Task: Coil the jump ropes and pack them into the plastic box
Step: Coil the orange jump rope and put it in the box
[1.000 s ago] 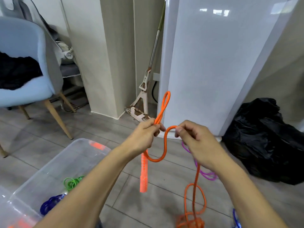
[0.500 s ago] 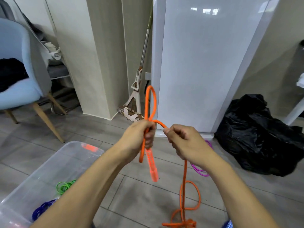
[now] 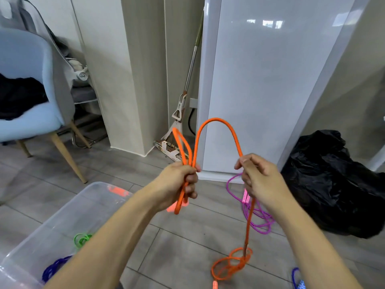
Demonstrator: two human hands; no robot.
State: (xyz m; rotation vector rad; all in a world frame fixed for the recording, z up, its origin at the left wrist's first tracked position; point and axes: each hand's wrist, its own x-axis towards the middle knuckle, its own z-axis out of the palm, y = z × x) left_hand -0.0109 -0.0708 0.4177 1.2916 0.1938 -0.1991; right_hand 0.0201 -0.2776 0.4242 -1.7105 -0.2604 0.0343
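The left hand [image 3: 179, 184] is being kept clenched around gathered loops of the orange jump rope [image 3: 217, 130], an arch being pinched by the right hand [image 3: 257, 180]. Below the right hand, the tangled tail [image 3: 231, 265] is risking snagging; the plastic box [image 3: 68, 215] is lying below-left.

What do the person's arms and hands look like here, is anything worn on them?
Both forearms are bare from the bottom edge of the picture up to the wrists: no sleeves, gloves, watch or bracelets show. The left hand and the right hand are bare too, with no rings visible on the fingers that show and short, unpainted nails. Anything above the forearms is out of frame.
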